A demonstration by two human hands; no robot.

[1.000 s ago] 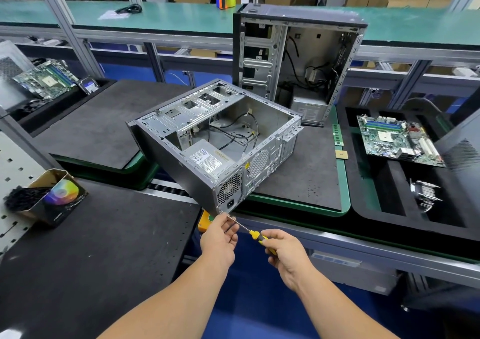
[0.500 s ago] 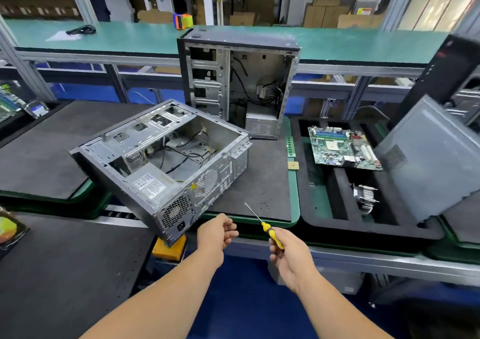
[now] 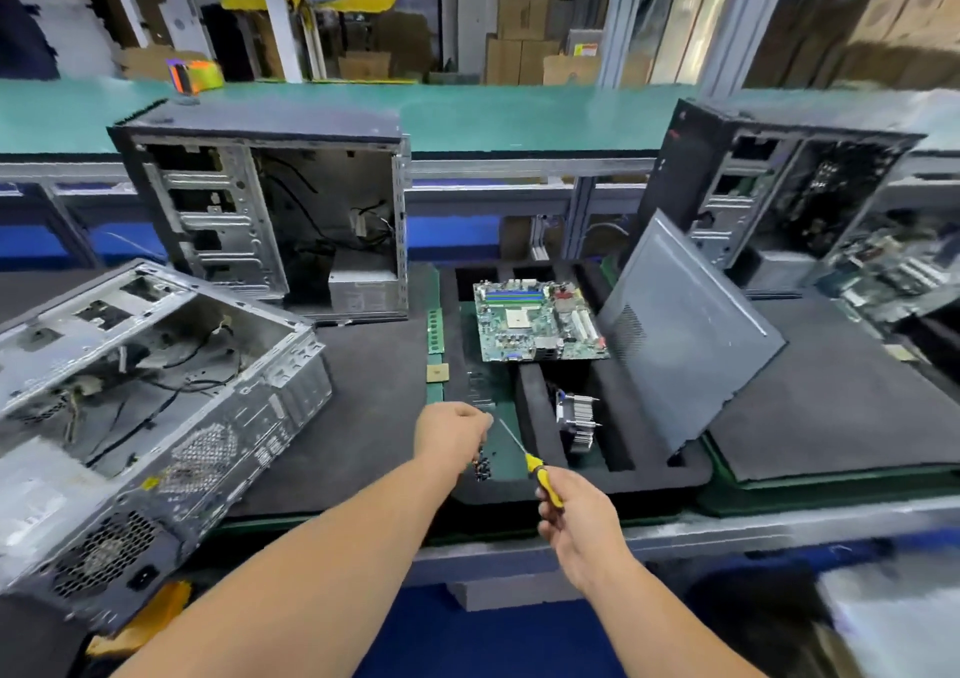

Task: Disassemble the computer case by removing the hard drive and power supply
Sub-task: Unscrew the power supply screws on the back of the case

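The computer case is lying on its side at the left on the dark mat, its open face upward – bare grey metal with loose black cables inside. Its power supply is sitting at the near end, fan grille toward the viewer; motion blur is smearing the details. The long axis is running from near-left to far-right. The left hand is curled over the tray – its contents I cannot tell. The right hand is gripping a yellow-handled screwdriver.

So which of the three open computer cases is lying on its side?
The silver metal case at near left; the two black-topped cases behind stand upright.
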